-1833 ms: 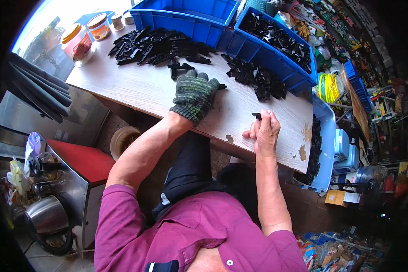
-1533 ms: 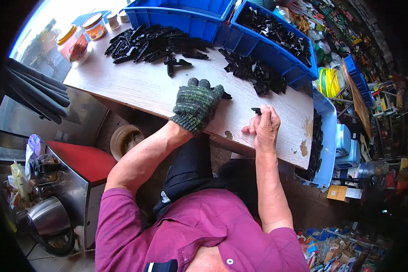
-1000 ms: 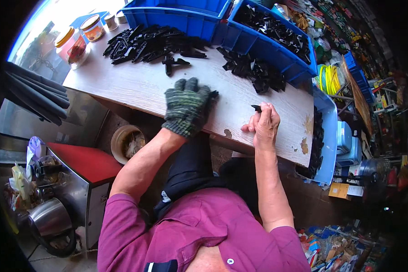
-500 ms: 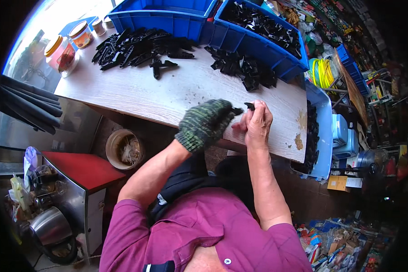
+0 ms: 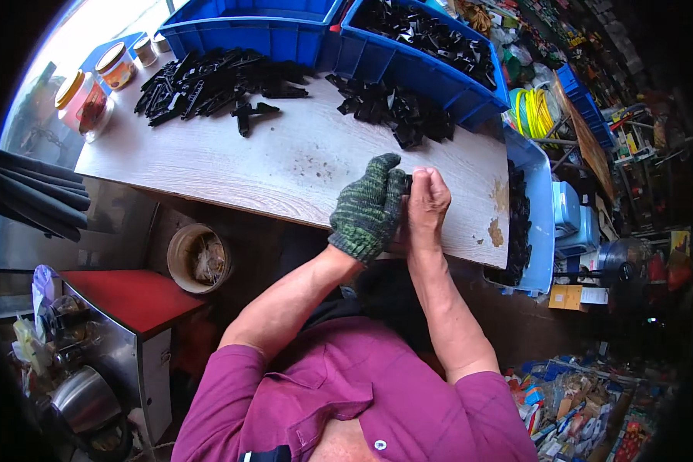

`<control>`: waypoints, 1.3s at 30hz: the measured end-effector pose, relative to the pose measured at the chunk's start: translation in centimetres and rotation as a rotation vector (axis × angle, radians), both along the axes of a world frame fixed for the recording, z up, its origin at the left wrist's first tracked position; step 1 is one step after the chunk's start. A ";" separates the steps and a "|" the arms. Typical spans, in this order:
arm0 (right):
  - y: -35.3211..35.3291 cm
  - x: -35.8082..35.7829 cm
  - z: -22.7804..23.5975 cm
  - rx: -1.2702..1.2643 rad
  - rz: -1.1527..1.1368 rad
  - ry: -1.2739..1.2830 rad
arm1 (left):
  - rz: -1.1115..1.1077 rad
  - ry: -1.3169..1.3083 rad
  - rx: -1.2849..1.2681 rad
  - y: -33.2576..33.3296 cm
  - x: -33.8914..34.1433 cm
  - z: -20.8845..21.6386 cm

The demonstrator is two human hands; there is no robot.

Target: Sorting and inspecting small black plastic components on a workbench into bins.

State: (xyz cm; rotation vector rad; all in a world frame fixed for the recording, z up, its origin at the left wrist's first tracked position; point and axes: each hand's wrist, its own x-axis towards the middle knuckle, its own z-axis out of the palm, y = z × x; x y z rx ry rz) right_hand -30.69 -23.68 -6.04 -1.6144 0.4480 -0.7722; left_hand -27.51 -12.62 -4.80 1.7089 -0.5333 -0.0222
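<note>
My left hand (image 5: 368, 209), in a green and black knitted glove, is closed and pressed against my bare right hand (image 5: 427, 202) above the table's near edge. Between them a bit of a black plastic part (image 5: 407, 183) shows; fingers hide most of it. My right hand is closed too, thumb on top. Farther off on the pale wood-grain table (image 5: 231, 165) lies a heap of long black plastic parts (image 5: 208, 85). One black T-shaped piece (image 5: 252, 115) rests just in front of it. To its right is a pile of shorter black pieces (image 5: 400, 112).
Two blue crates stand at the back; the right crate (image 5: 439, 85) holds black parts, the left crate (image 5: 246, 38) is behind the heap. Lidded jars (image 5: 83, 104) sit far left. A light-blue bin (image 5: 543, 223) adjoins the right edge; a bucket (image 5: 179, 258) stands below left.
My hands have come together around the black part, the left moving right and turning fingers upward. The whole view has shifted slightly, so the table appears farther left.
</note>
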 end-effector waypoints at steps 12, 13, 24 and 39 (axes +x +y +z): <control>1.9 -0.3 1.9 0.277 -0.004 -0.014 | 0.006 -0.210 0.079 1.5 1.8 -1.6; 1.2 -0.4 1.1 0.276 -0.008 -0.013 | 0.002 -0.208 0.078 1.2 1.6 -1.6; 0.6 -0.6 0.7 0.270 -0.083 0.017 | 0.023 -0.050 -0.010 -0.1 -0.1 -0.4; -0.9 -0.9 -0.7 -0.018 -0.060 -0.033 | 0.096 -0.022 -0.039 -2.5 -1.0 -0.8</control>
